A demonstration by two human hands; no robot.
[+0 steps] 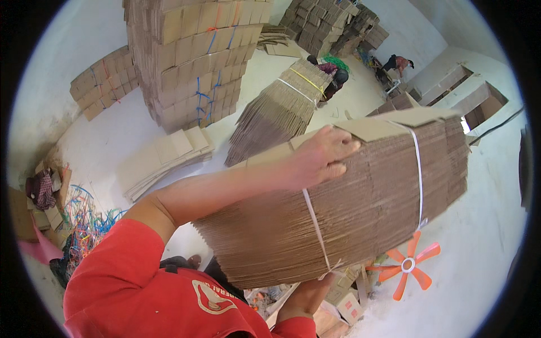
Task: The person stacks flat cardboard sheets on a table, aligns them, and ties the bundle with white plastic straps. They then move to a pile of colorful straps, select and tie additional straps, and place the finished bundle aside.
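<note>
A thick bundle of flat brown cardboard sheets [349,208], tied with two white straps, is tilted in front of me. My left hand [327,155] is closed over its upper edge, thumb on the side, where the nearer white strap [316,228] passes under the palm. Whether the fingers hook the strap too, I cannot make out. At the lower edge, near that strap's knotted end, my right hand [322,286] reaches up against the bundle. Its fingers are hidden behind the cardboard.
A tall tied cardboard stack [197,62] stands at the far left. Loose flat sheets [163,158] and another strapped bundle [276,107] lie ahead. Two people work farther back. Tangled coloured straps [84,219] lie left; an orange fan [407,265] is at right.
</note>
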